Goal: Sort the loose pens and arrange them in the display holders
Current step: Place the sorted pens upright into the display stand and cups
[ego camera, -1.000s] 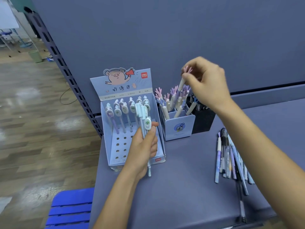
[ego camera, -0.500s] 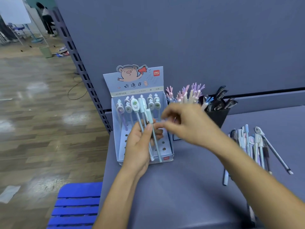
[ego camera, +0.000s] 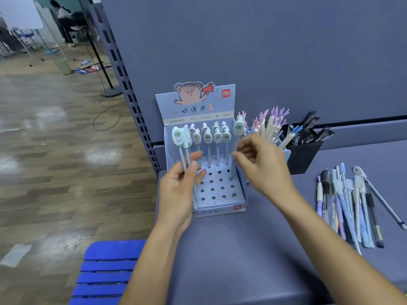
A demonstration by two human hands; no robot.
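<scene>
A light blue cardboard display box (ego camera: 220, 208) with a pig picture stands on the grey shelf, with several oval-topped pens upright in its back holes. My left hand (ego camera: 178, 190) grips two such pens (ego camera: 182, 142) upright at the box's left edge. My right hand (ego camera: 262, 166) pinches one oval-topped pen (ego camera: 238, 128) over the box's right side, tip down near the holes. Behind my right hand a small blue cup holds antler-topped pens (ego camera: 269, 122). A pile of loose pens (ego camera: 350, 201) lies on the shelf at the right.
A black cup (ego camera: 305, 155) with dark pens stands right of the antler pens. The grey back panel (ego camera: 264, 51) rises behind the holders. A blue plastic stool (ego camera: 105, 274) sits below the shelf's left front edge. Wooden floor stretches to the left.
My right hand left the antler pens, came to my left hand, took one oval-topped pen and carried it to the box's right side. The left hand's bundle shrank to two.
</scene>
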